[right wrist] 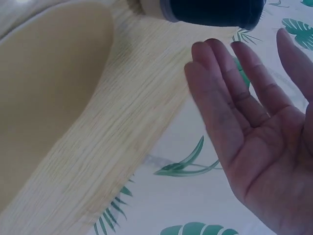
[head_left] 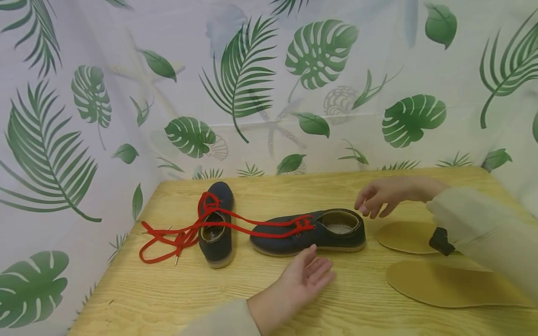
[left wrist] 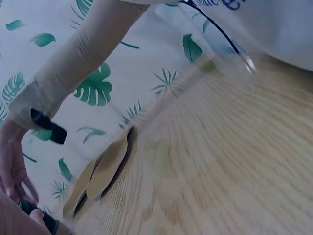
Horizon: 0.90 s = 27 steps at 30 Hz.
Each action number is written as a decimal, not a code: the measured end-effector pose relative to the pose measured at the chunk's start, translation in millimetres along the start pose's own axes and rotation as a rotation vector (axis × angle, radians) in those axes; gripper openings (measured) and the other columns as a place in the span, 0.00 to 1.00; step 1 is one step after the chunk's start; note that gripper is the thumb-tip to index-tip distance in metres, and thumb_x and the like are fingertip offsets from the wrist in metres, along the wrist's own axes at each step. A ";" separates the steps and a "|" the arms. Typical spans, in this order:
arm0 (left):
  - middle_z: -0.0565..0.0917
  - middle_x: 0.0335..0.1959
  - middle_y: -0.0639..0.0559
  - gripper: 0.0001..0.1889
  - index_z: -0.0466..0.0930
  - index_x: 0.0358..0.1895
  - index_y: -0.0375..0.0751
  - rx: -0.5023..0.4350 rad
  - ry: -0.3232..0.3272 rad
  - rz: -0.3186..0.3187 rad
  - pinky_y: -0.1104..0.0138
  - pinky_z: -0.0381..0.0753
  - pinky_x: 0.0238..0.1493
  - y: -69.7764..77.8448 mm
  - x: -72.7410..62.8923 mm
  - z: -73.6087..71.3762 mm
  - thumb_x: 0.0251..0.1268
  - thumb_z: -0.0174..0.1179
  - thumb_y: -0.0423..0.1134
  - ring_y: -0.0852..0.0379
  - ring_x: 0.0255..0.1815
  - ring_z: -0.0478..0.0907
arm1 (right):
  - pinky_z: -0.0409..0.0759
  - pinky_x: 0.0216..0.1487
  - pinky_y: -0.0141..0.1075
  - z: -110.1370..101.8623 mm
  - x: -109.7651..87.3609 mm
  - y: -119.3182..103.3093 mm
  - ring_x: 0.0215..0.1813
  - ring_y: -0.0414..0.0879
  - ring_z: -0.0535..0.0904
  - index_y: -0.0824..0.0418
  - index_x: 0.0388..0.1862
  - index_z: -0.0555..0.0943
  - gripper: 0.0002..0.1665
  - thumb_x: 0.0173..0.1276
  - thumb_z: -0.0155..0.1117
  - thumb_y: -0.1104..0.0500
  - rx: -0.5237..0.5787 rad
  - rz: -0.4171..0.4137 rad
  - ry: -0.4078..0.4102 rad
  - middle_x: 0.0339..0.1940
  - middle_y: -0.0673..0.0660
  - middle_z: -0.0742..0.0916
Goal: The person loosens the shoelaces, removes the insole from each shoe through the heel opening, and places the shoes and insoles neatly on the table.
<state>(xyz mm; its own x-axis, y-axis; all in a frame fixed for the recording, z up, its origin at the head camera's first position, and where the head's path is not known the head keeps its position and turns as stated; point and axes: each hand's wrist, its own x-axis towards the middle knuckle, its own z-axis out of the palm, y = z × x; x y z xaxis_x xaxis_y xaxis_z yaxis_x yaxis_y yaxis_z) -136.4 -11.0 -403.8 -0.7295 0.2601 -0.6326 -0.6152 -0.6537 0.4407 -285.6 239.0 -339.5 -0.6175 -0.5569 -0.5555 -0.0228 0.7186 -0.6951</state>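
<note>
A dark navy shoe (head_left: 286,240) lies sideways on the table, toe to the left. Red laces (head_left: 248,228) run from its eyelets leftward across a second navy shoe (head_left: 216,247), which points away. My left hand (head_left: 294,284) is palm up just in front of the sideways shoe, fingers relaxed and holding nothing. At the heel end, my right hand (head_left: 384,196) hovers with loosely bent fingers, also empty. In the right wrist view its palm (right wrist: 279,156) faces the camera, with the shoe heel (right wrist: 215,12) beyond the fingertips.
Two tan insoles, one farther back (head_left: 403,237) and one nearer (head_left: 445,284), lie on the wooden table (head_left: 349,308) at the right, partly under the right sleeve. A leaf-printed cloth (head_left: 260,154) stands behind and at the left. The lace ends trail beside the left shoe.
</note>
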 end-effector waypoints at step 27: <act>0.62 0.51 0.36 0.45 0.39 0.68 0.32 -0.403 0.169 0.277 0.57 0.74 0.60 -43.6 25.2 59.6 0.56 0.65 0.30 0.46 0.53 0.67 | 0.81 0.45 0.47 11.4 44.2 -20.5 0.59 0.54 0.73 0.63 0.58 0.73 0.20 0.69 0.59 0.59 0.055 0.014 -0.068 0.58 0.63 0.77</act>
<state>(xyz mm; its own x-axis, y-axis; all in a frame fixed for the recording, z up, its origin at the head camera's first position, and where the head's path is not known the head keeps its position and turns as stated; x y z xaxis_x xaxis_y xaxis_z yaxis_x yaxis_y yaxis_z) -145.8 66.5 -401.0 -0.7700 -0.0583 -0.6354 -0.2173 -0.9123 0.3470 -303.4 194.9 -355.0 -0.5628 -0.5753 -0.5936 0.0300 0.7034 -0.7101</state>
